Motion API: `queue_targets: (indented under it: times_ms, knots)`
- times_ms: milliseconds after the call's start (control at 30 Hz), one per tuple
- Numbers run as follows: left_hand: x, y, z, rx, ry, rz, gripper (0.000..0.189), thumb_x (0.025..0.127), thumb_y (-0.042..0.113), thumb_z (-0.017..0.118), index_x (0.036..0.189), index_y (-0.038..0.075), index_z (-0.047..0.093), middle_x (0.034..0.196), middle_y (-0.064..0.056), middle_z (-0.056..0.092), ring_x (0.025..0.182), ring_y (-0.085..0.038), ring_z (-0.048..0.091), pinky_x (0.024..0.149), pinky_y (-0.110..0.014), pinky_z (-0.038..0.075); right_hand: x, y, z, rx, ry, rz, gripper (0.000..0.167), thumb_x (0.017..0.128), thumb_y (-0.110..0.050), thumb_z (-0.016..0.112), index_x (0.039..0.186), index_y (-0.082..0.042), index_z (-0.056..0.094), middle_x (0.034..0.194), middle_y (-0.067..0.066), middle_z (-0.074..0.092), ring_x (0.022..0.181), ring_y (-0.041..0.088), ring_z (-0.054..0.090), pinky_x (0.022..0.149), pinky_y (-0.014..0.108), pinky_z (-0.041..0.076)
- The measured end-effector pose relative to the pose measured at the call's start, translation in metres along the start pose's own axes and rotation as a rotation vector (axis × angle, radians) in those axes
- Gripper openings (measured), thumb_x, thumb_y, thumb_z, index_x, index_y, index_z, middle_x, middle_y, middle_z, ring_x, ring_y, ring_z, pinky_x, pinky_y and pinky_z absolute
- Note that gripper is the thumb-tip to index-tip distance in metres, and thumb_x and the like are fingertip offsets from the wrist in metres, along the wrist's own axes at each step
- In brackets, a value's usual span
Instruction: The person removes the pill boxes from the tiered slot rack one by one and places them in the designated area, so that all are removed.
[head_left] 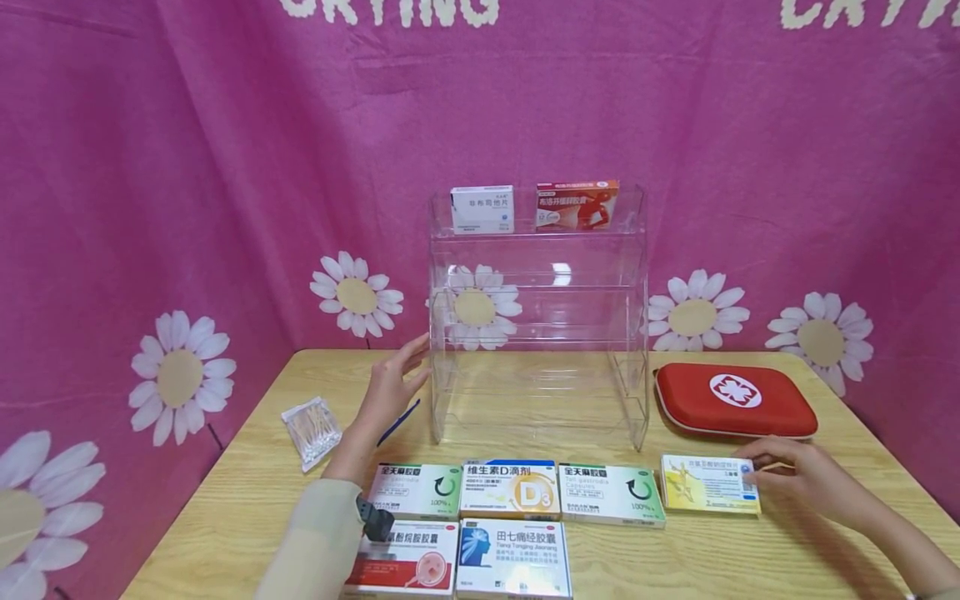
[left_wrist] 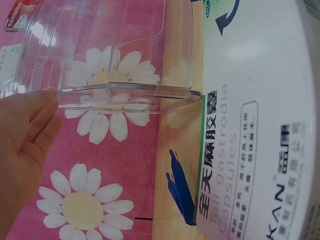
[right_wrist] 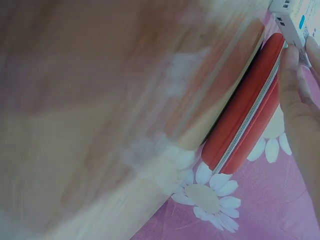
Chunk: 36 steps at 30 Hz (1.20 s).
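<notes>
My left hand (head_left: 392,385) rests its fairly straight fingers against the left side of a clear acrylic display rack (head_left: 538,429). From the left wrist view, its fingertips meet the rack's side edge. At the right, my right hand (head_left: 806,479) pinches the right end of a yellow-and-white medicine box (head_left: 708,485). The same box's end (right_wrist: 292,30) shows between thumb and fingers in the right wrist view. A white medicine box (head_left: 482,210) and a red-orange medicine box (head_left: 577,207) stand side by side on the rack's top tier.
Two green-and-white boxes (head_left: 416,490) flank a vitamin D box (head_left: 510,490) before the rack. Nearer lie a red-and-white box (head_left: 408,562) and a blue-and-white box (head_left: 513,560). A red zipped case (head_left: 735,400) lies right, cotton swabs (head_left: 312,432) left, blue tweezers (left_wrist: 181,192) beside the rack.
</notes>
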<state>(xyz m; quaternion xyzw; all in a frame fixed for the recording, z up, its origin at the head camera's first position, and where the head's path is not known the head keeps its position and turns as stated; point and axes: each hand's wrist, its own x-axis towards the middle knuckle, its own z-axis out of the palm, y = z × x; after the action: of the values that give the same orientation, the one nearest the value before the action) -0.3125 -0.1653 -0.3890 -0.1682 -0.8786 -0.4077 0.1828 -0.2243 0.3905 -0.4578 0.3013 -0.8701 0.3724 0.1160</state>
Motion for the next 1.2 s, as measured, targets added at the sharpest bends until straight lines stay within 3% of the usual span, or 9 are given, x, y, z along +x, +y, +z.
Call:
queue_targets:
  times_ms: [167,433,733,967,1200]
  knots:
    - [0.000,-0.001,0.000,0.006,0.002,0.008,0.055,0.089,-0.001,0.067,0.141,0.005,0.050,0.135,-0.019,0.061,0.120,-0.033,0.063,0.101,-0.041,0.054,0.002,0.007,-0.001,0.026,-0.085,-0.020,0.023,0.082,-0.002,0.074,0.104,-0.006,0.070,0.100,-0.022,0.068,0.081,0.003,0.065,0.068,0.005,0.051]
    - [-0.001,0.000,0.000,-0.002,0.004,0.012,0.056,0.089,-0.002,0.067,0.141,0.004,0.050,0.135,-0.019,0.061,0.120,-0.033,0.063,0.101,-0.041,0.054,0.004,0.010,-0.002,0.039,-0.191,0.016,0.024,0.084,0.004,0.069,0.104,-0.007,0.071,0.098,-0.020,0.068,0.083,-0.010,0.056,0.063,0.011,0.049]
    - [-0.001,-0.002,0.000,-0.011,-0.012,-0.012,0.056,0.091,0.001,0.066,0.143,0.007,0.048,0.136,-0.017,0.061,0.122,-0.032,0.063,0.102,-0.040,0.054,0.004,0.010,-0.001,0.012,-0.252,0.047,0.022,0.085,-0.002,0.071,0.106,-0.006,0.071,0.098,-0.018,0.069,0.082,-0.010,0.055,0.062,0.012,0.048]
    - [-0.001,-0.003,0.001,-0.005,0.007,0.012,0.055,0.090,0.000,0.066,0.141,0.005,0.049,0.135,-0.019,0.061,0.120,-0.033,0.063,0.100,-0.040,0.054,0.004,0.011,0.000,-0.026,-0.202,0.023,0.024,0.082,0.000,0.073,0.106,-0.003,0.070,0.095,-0.017,0.069,0.080,-0.009,0.056,0.062,0.012,0.050]
    - [-0.001,-0.004,0.002,-0.010,0.017,0.035,0.054,0.089,-0.001,0.067,0.140,0.004,0.051,0.133,-0.019,0.062,0.119,-0.032,0.064,0.099,-0.041,0.055,0.014,0.001,0.005,-0.124,0.003,0.007,0.028,0.076,0.001,0.078,0.103,-0.001,0.069,0.093,-0.012,0.071,0.079,-0.008,0.061,0.067,0.005,0.051]
